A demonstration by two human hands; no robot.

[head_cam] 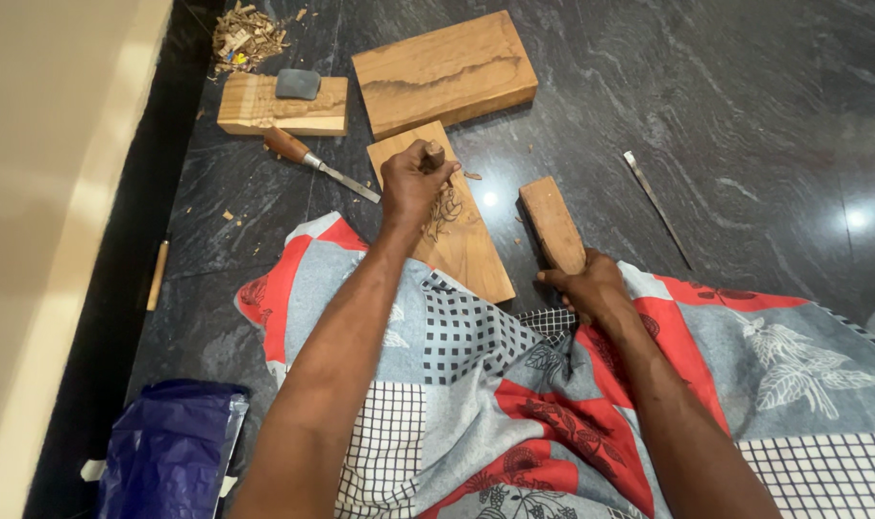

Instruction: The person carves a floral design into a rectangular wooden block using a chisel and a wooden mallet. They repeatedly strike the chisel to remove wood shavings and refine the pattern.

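Nearest, a red, grey and checked patchwork cloth covers the lap, both forearms reaching out over it. The right hand is closed around the near end of a short wooden mallet block whose far end rests on the dark polished stone floor. The left hand is fisted around a wooden-handled carving tool, set on a narrow light wooden plank with a carved floral outline. Left of it lies a brown-handled chisel; to the right, well apart, a thin metal blade on open floor. Farther off sit a thick brown wooden slab and a small pale block bearing a grey stone
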